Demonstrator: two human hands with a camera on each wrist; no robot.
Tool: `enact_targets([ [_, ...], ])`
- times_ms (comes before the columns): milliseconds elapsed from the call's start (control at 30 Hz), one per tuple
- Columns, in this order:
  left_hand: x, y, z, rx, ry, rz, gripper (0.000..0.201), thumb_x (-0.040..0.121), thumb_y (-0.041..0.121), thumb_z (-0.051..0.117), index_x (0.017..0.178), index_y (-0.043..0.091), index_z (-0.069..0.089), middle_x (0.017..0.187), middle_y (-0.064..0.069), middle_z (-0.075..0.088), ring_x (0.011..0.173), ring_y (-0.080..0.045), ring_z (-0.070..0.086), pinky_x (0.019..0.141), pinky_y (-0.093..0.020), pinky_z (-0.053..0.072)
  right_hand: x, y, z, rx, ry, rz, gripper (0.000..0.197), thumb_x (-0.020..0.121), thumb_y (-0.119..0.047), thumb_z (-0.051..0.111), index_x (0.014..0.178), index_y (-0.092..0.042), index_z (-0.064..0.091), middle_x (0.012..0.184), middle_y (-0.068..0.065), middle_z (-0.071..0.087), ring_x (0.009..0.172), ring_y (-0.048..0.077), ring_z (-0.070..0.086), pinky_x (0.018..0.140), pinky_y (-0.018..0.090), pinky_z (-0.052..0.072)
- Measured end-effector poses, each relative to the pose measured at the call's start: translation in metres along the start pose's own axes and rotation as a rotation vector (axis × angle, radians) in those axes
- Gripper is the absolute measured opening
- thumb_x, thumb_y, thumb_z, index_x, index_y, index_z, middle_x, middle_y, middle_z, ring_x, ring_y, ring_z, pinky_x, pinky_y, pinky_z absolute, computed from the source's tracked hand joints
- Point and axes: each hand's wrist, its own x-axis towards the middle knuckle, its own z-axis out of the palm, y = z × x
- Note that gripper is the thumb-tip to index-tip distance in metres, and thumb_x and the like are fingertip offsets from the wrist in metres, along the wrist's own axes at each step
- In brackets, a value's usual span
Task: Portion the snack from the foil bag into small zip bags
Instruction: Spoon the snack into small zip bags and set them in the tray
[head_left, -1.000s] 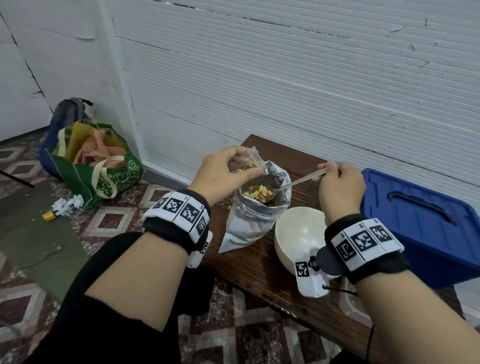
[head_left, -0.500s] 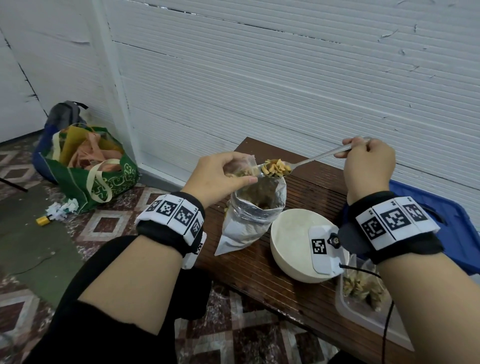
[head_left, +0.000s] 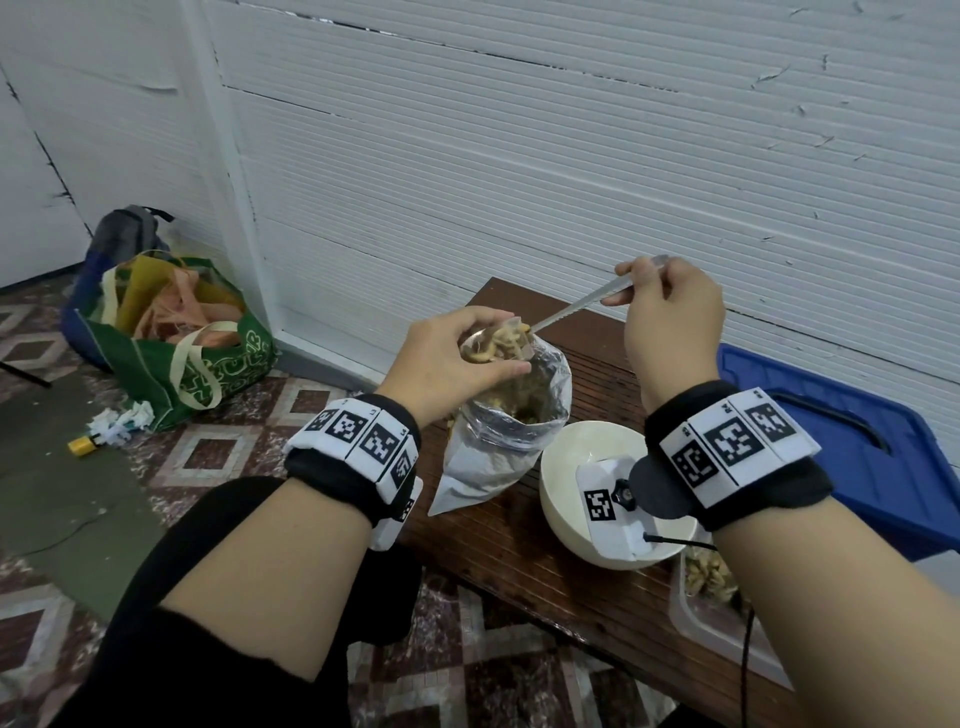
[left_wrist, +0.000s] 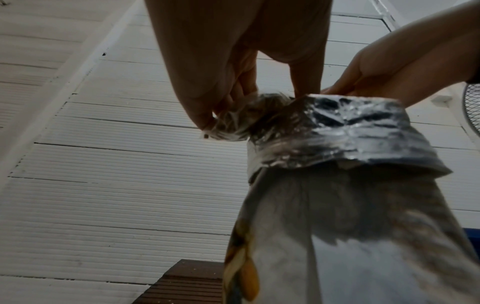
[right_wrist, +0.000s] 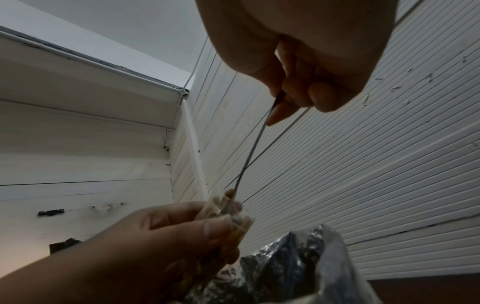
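Note:
A silver foil bag (head_left: 498, 447) stands open on the wooden bench (head_left: 524, 551), its rim folded down (left_wrist: 345, 135). Just above its mouth my left hand (head_left: 447, 358) pinches a small clear zip bag (head_left: 501, 345) partly filled with pale snack pieces; the same zip bag (right_wrist: 228, 214) shows in the right wrist view. My right hand (head_left: 670, 306) grips the end of a metal spoon (head_left: 576, 306), whose handle slopes down to the left with its bowl inside the zip bag. The spoon handle (right_wrist: 249, 162) runs thin from the fingers down into the bag.
A white bowl (head_left: 571, 483) sits right of the foil bag. A clear tub with snack (head_left: 706, 597) is at the bench's near right, a blue lidded crate (head_left: 852, 441) beyond it. On the tiled floor to the left lie a green tote (head_left: 176, 343) and a backpack (head_left: 124, 234). A white panelled wall stands behind.
The spoon scooped snack out of the foil bag, rose loaded, and its bowl now tips down into the zip bag. My right hand lifted and swung right; the left hand stayed put.

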Motion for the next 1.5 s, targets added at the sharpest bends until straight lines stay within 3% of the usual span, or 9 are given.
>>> enact_targets([
  [333,0.002,-0.004,0.0,-0.037,0.074,-0.046,0.049,0.07,0.038,0.081,0.113,0.023,0.062,0.099,0.016,0.062,0.093,0.003,0.059,0.082,-0.01,0.049,-0.008,-0.017,-0.009,0.102,0.005,-0.305,0.02,0.1,-0.021,0.045,0.092,-0.022,0.063,0.079,-0.011,0.063,0.077,0.003,0.062,0.071,0.014,0.044],
  [433,0.002,-0.004,0.0,-0.052,0.091,-0.057,0.041,0.072,0.036,0.08,0.106,0.025,0.059,0.095,0.019,0.058,0.089,0.008,0.054,0.073,0.003,0.041,-0.007,-0.021,-0.012,0.111,0.023,-0.347,0.019,0.1,-0.021,0.045,0.093,-0.02,0.063,0.078,-0.013,0.063,0.076,-0.001,0.062,0.071,0.012,0.044],
  [567,0.003,-0.006,0.0,-0.079,0.085,-0.072,0.039,0.075,0.036,0.078,0.107,0.026,0.058,0.095,0.019,0.057,0.088,0.009,0.053,0.068,0.004,0.041,-0.005,-0.023,-0.015,0.128,0.064,-0.376,0.018,0.1,-0.021,0.045,0.092,-0.023,0.061,0.078,-0.014,0.063,0.077,0.002,0.064,0.074,0.014,0.046],
  [800,0.006,-0.008,-0.004,-0.135,0.157,-0.08,0.047,0.078,0.038,0.076,0.117,0.016,0.062,0.107,0.008,0.065,0.101,-0.003,0.059,0.085,-0.01,0.046,0.0,-0.01,-0.025,0.136,0.224,-0.267,0.021,0.1,-0.018,0.043,0.093,-0.015,0.062,0.074,-0.017,0.06,0.07,-0.008,0.06,0.07,0.008,0.042],
  [967,0.007,-0.007,-0.005,-0.14,0.186,-0.058,0.043,0.078,0.038,0.076,0.114,0.017,0.065,0.101,0.008,0.066,0.1,-0.007,0.062,0.088,-0.016,0.048,-0.01,0.012,-0.02,-0.044,0.113,-0.156,0.02,0.098,-0.024,0.048,0.088,-0.02,0.064,0.068,-0.014,0.058,0.067,0.007,0.056,0.06,0.006,0.038],
  [1133,0.004,-0.005,-0.005,-0.168,0.174,-0.037,0.04,0.074,0.047,0.077,0.108,0.027,0.07,0.096,0.006,0.071,0.095,-0.012,0.066,0.089,-0.038,0.055,-0.029,0.036,-0.005,-0.256,-0.029,-0.098,0.022,0.096,-0.027,0.052,0.082,-0.02,0.067,0.067,-0.013,0.057,0.057,-0.002,0.048,0.055,0.01,0.033],
  [1300,0.004,-0.003,-0.007,-0.133,0.205,0.0,0.039,0.075,0.047,0.074,0.11,0.031,0.07,0.099,0.005,0.067,0.083,-0.008,0.058,0.08,-0.027,0.053,-0.037,0.046,0.007,-0.297,-0.148,-0.053,0.018,0.094,-0.027,0.055,0.091,-0.017,0.07,0.081,-0.006,0.064,0.076,0.009,0.055,0.069,0.019,0.034],
  [1400,0.005,-0.001,-0.009,-0.137,0.216,0.022,0.047,0.073,0.047,0.073,0.114,0.025,0.069,0.093,0.003,0.056,0.07,-0.005,0.046,0.068,-0.013,0.045,-0.035,0.046,0.007,-0.28,-0.177,-0.011,0.013,0.093,-0.028,0.057,0.086,-0.021,0.065,0.071,-0.014,0.056,0.071,0.006,0.052,0.064,0.017,0.032],
  [1500,0.004,0.003,-0.008,-0.156,0.211,0.036,0.035,0.076,0.042,0.073,0.109,0.032,0.07,0.098,0.002,0.06,0.073,-0.004,0.052,0.07,-0.012,0.047,-0.033,0.047,0.003,-0.26,-0.188,0.003,0.012,0.092,-0.029,0.059,0.084,-0.022,0.065,0.066,-0.015,0.053,0.066,0.002,0.049,0.058,0.016,0.03],
])
